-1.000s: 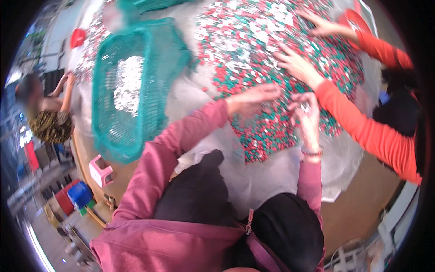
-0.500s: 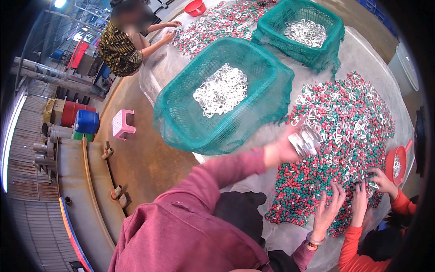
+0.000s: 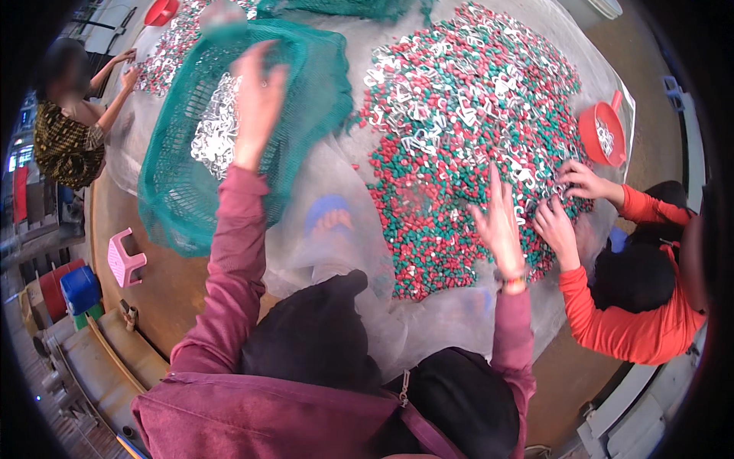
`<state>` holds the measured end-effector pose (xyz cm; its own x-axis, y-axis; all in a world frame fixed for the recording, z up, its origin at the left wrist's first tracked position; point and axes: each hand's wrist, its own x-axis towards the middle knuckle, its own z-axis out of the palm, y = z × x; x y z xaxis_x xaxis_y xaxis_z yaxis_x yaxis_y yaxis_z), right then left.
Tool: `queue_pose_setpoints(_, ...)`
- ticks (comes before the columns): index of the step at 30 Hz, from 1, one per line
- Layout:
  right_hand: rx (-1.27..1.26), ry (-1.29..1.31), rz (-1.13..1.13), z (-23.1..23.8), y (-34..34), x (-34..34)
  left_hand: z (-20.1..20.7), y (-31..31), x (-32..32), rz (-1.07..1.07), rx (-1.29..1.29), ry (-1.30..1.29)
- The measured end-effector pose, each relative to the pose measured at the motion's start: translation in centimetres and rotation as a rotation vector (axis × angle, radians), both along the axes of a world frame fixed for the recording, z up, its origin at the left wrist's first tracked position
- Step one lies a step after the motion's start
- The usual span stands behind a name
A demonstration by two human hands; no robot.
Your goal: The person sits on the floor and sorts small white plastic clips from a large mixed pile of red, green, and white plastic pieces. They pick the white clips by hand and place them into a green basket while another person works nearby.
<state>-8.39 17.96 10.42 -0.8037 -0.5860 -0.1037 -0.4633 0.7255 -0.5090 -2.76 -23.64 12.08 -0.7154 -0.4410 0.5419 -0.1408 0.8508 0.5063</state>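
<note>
My left hand is over a teal mesh-covered basket, its fingers apart and smeared by motion. Inside the basket lies a heap of white looped plastic pieces, partly behind that hand. Nothing shows in its palm. To the right, my right hand reaches over a wide spread of small red and green pieces, fingers stretched out and thumb apart. More white looped pieces are scattered among them, thickest toward the far side.
At my right, a co-worker's hands touch the same spread, beside a red handled bowl of white pieces. Another person works at far left. A second teal basket is at the top edge. A pink stool stands on the floor.
My left hand has swung from the spread to the basket and let go of a cluster of white looped pieces. My right hand remains over the spread. The view has turned right.
</note>
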Motion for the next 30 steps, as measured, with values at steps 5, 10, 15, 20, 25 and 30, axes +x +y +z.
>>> queue_pose_setpoints(5,0.484,-0.057,-0.122,-4.6,0.9,-5.1,-5.7,14.2,-7.3,-0.566,0.076,-0.679)
queue_pose_setpoints(10,0.333,-0.118,-0.096,-8.7,1.7,-5.3,-11.4,18.7,-7.9,-0.534,0.070,-0.775)
queue_pose_setpoints(15,0.048,-0.375,-0.110,-11.5,1.6,-1.6,-13.4,21.4,-5.7,-0.759,0.074,-0.669)
queue_pose_setpoints(20,-0.153,-0.299,-0.148,-11.2,3.3,2.5,-12.8,25.1,-3.4,-0.967,0.263,-0.722)
queue_pose_setpoints(25,-0.688,-1.137,-0.509,-8.0,5.6,3.9,-9.9,24.5,-3.2,-0.939,1.281,-1.005)
queue_pose_setpoints(30,-0.995,-1.231,-0.501,-5.2,5.2,3.3,-8.1,21.1,-4.3,-1.035,0.431,-1.021)
